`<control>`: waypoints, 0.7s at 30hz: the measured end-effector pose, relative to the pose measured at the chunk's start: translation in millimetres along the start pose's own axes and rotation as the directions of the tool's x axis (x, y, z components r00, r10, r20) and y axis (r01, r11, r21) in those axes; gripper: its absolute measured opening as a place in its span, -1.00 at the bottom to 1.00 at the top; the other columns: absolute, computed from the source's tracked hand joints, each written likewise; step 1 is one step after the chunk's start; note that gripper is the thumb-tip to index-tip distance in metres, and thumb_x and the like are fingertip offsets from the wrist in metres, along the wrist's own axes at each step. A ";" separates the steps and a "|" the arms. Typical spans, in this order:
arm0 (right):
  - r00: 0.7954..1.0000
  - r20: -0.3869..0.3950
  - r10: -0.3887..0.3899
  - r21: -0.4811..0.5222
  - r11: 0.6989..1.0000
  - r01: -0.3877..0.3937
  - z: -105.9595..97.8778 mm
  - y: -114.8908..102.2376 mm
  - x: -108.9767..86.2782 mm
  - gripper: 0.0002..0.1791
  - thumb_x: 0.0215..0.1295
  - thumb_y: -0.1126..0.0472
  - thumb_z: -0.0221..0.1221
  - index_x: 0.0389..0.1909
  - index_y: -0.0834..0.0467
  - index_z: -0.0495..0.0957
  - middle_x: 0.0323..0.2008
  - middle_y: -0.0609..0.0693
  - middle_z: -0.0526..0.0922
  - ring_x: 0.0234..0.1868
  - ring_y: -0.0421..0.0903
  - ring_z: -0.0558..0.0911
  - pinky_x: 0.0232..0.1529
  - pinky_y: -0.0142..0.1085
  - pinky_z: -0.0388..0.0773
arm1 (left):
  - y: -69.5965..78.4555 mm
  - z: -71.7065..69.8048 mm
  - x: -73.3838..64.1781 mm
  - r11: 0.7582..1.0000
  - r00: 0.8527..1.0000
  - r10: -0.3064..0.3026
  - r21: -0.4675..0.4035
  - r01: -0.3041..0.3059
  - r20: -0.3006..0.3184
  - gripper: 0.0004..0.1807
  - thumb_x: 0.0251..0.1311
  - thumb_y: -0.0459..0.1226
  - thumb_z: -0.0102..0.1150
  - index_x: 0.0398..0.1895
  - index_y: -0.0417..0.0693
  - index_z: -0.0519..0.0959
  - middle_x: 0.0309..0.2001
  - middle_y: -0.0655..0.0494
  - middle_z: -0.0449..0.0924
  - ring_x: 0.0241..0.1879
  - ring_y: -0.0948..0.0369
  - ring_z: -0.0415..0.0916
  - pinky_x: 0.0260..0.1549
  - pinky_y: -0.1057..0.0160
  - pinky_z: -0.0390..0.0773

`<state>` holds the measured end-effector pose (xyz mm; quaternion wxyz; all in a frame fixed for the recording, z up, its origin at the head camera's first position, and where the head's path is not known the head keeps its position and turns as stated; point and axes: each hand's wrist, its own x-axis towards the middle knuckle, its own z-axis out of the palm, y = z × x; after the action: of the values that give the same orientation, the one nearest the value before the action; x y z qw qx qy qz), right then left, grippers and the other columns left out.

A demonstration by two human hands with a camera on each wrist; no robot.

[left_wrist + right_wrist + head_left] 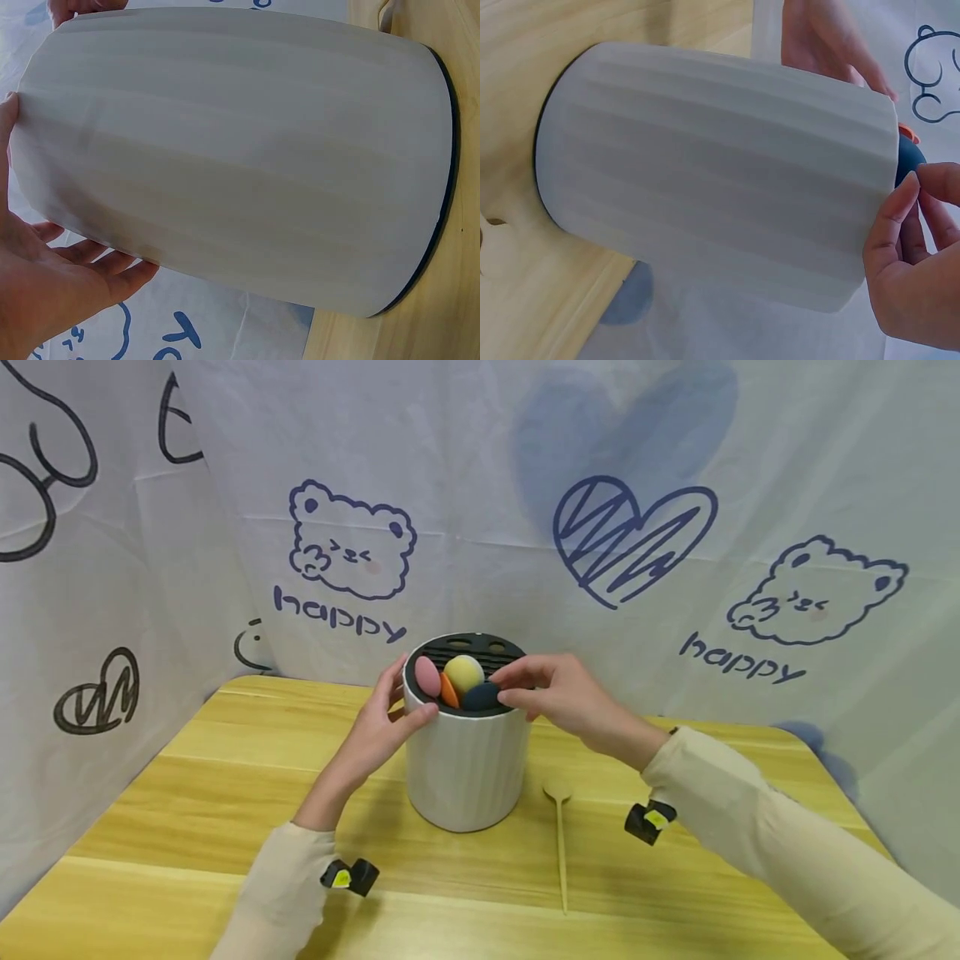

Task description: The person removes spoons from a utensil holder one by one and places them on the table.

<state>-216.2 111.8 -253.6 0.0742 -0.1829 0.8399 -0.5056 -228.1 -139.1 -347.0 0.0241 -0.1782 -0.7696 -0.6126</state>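
Note:
A white ribbed utensil holder with a dark slotted top stands upright on the table. My left hand holds its left side near the rim, thumb in front and fingers behind. From the top stick out the rounded heads of a pink spoon, an orange spoon, a yellow spoon and a dark blue spoon; their handles are hidden. At the right rim, my right hand pinches the dark blue head between thumb and fingers. The right wrist view shows this pinch on the blue edge.
On the table, right of the holder, lies a wooden spoon with its handle pointing toward me. Behind the table hangs a pale cloth printed with hearts and bears.

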 end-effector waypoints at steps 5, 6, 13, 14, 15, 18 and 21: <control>1.000 0.013 0.027 0.006 1.000 -0.027 1.4 0.2 1.1 -0.74 0.27 0.34 0.21 -0.03 0.27 0.62 -0.13 0.10 0.66 -0.21 -0.01 0.55 -0.34 -0.28 0.56 | 0.8 -0.4 -0.1 1.000 1.000 -0.001 0.004 0.001 0.002 -0.12 0.28 -0.07 0.14 0.54 0.03 -0.09 0.48 -0.11 0.00 0.40 -0.10 0.05 0.31 -0.12 0.14; 1.000 0.014 0.027 0.005 1.000 -0.027 1.6 0.1 1.4 -0.74 0.27 0.34 0.22 -0.03 0.27 0.62 -0.14 0.10 0.66 -0.21 -0.01 0.56 -0.34 -0.28 0.57 | 1.0 -0.3 -0.1 1.000 1.000 0.000 0.004 0.000 0.002 -0.12 0.28 -0.07 0.14 0.54 0.03 -0.09 0.48 -0.10 0.00 0.40 -0.10 0.05 0.31 -0.12 0.14; 0.999 0.037 0.016 0.003 1.000 -0.016 3.2 -0.3 3.1 -0.73 0.23 0.35 0.25 -0.05 0.29 0.62 -0.16 0.11 0.68 -0.22 -0.01 0.60 -0.29 -0.12 0.61 | 0.4 0.5 -0.1 1.000 1.000 0.008 0.002 -0.008 -0.002 -0.12 0.27 -0.07 0.14 0.54 0.01 -0.09 0.47 -0.11 0.00 0.40 -0.10 0.06 0.31 -0.14 0.13; 0.999 0.040 0.018 0.002 1.000 -0.018 3.2 -0.3 3.1 -0.74 0.23 0.36 0.25 -0.05 0.29 0.62 -0.16 0.11 0.68 -0.22 -0.01 0.60 -0.28 -0.09 0.62 | 0.0 0.7 -0.1 1.000 1.000 0.007 0.003 -0.007 -0.001 -0.12 0.28 -0.07 0.14 0.54 0.02 -0.09 0.47 -0.11 0.00 0.40 -0.10 0.06 0.31 -0.13 0.13; 0.999 0.042 0.020 -0.001 1.000 -0.020 3.2 -0.4 3.2 -0.74 0.23 0.36 0.25 -0.05 0.29 0.62 -0.16 0.11 0.68 -0.22 -0.01 0.60 -0.26 -0.05 0.62 | -0.3 0.8 0.0 1.000 1.000 0.007 0.003 -0.007 0.000 -0.12 0.28 -0.07 0.14 0.54 0.02 -0.09 0.47 -0.11 0.00 0.40 -0.10 0.06 0.31 -0.13 0.13; 0.999 0.043 0.018 -0.019 1.000 -0.017 2.7 -1.0 4.3 -0.75 0.22 0.36 0.25 -0.07 0.29 0.62 -0.18 0.11 0.68 -0.23 -0.01 0.60 -0.27 -0.05 0.62 | -0.8 0.9 -0.1 1.000 1.000 0.007 0.000 -0.007 0.001 -0.12 0.28 -0.06 0.14 0.54 0.04 -0.09 0.48 -0.10 -0.01 0.40 -0.10 0.05 0.31 -0.13 0.13; 0.999 0.050 0.015 -0.031 0.999 -0.014 2.6 -1.7 6.1 -0.76 0.20 0.36 0.27 -0.09 0.28 0.62 -0.20 0.10 0.67 -0.25 -0.02 0.60 -0.28 -0.07 0.62 | -0.8 0.8 0.2 1.000 1.000 0.011 -0.002 -0.011 -0.002 -0.13 0.27 -0.06 0.14 0.54 0.04 -0.08 0.47 -0.10 0.00 0.40 -0.10 0.06 0.31 -0.14 0.13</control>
<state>-220.6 106.6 -252.9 0.0960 -0.1904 0.8466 -0.4875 -228.3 -138.5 -347.8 0.0279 -0.1819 -0.7681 -0.6133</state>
